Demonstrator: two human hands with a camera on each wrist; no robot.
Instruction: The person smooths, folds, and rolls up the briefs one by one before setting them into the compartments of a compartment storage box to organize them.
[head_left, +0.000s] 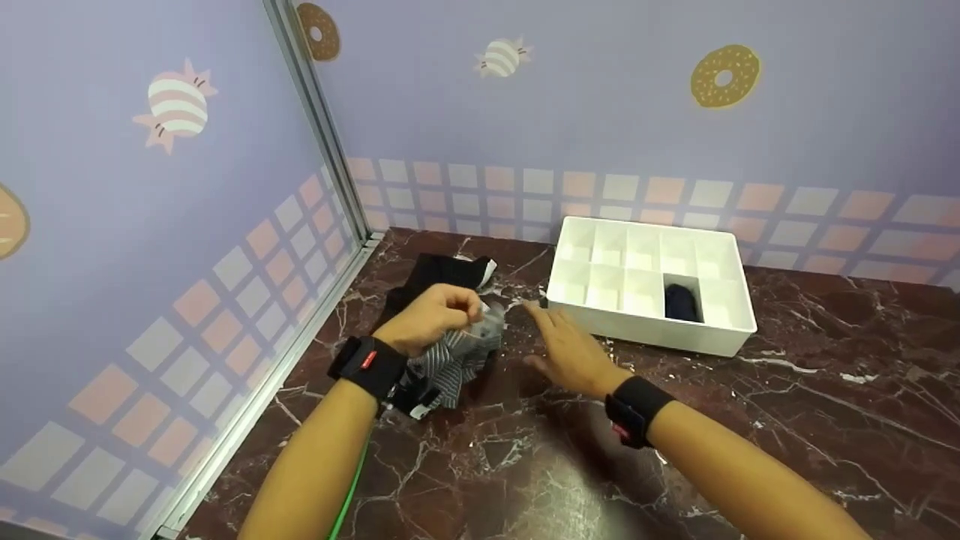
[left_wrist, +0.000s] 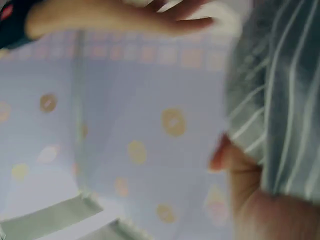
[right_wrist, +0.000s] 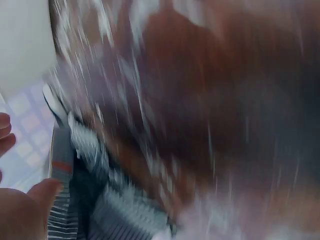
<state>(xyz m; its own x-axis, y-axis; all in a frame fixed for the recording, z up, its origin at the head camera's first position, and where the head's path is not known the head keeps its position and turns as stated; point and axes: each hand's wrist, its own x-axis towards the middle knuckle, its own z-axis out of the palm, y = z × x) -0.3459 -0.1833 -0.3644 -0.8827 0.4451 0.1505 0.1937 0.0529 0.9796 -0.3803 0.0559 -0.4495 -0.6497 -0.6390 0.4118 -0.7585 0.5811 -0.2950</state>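
My left hand [head_left: 435, 319] is raised over a pile of clothing, with its fingers curled. It grips a grey cloth with white stripes [left_wrist: 290, 100], which covers most of the fingers in the left wrist view. The cloth hangs below the hand in the head view, overlapping other striped fabric [head_left: 450, 375] on the table. To the right, my right hand [head_left: 574, 352] holds nothing; its fingers are straight, and its fingertips are near the front left corner of a white divided box [head_left: 652, 326]. Black fabric [head_left: 450, 270] lies behind the left hand.
The white box has two rows of compartments; a dark rolled cloth [head_left: 681, 302] sits in one of the front ones. The marble-patterned table [head_left: 480, 465] meets a patterned wall [head_left: 615, 112] at the back and a side panel [head_left: 187, 300] on the left. A green cable [head_left: 351, 491] runs beside the left forearm.
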